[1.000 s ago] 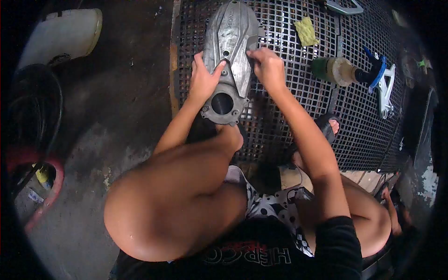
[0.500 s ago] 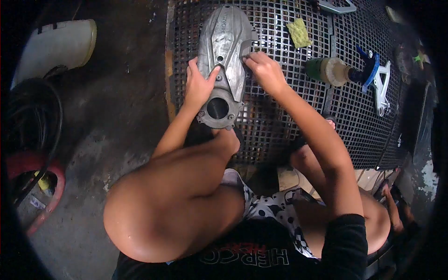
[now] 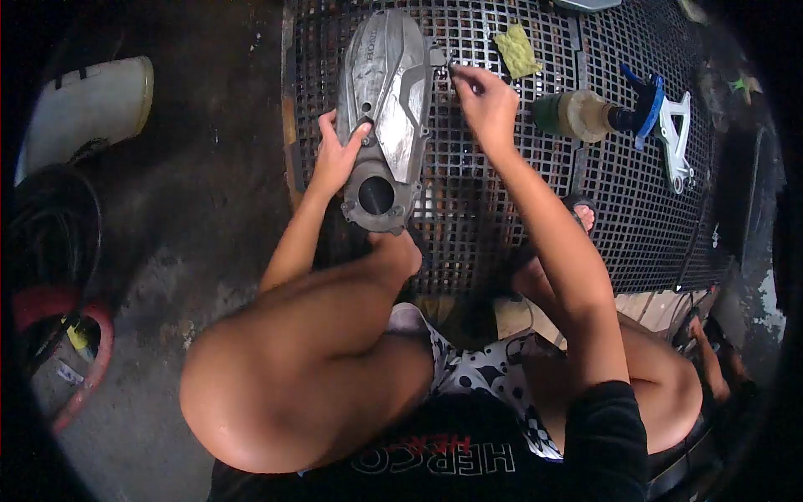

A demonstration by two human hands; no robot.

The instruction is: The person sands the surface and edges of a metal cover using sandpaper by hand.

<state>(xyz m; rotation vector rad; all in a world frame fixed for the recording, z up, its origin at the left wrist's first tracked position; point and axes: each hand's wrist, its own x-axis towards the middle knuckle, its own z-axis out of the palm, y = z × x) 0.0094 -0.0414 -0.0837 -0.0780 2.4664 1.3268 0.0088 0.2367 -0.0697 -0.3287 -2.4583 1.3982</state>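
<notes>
A grey metal engine side cover (image 3: 389,92), long and rounded with raised ribs and a round opening at its near end, rests on the black grid mat (image 3: 468,209). My left hand (image 3: 336,159) grips its left edge, thumb lying across the top face. Just off the cover's right edge, near a small lug, my right hand (image 3: 492,105) is closed in a pinch. A small dark bit shows at its fingertips, too small to name.
Right of the cover lie a yellow sponge (image 3: 518,50), a greenish bottle (image 3: 583,115) with a dark neck, a blue-handled item (image 3: 649,109) and a silver bracket (image 3: 676,142). A white container (image 3: 88,109) and dark hoses (image 3: 58,217) are at left.
My right hand has come off the cover's right side and moved up and outward. My left hand keeps its grip. The whole view has shifted slightly.
</notes>
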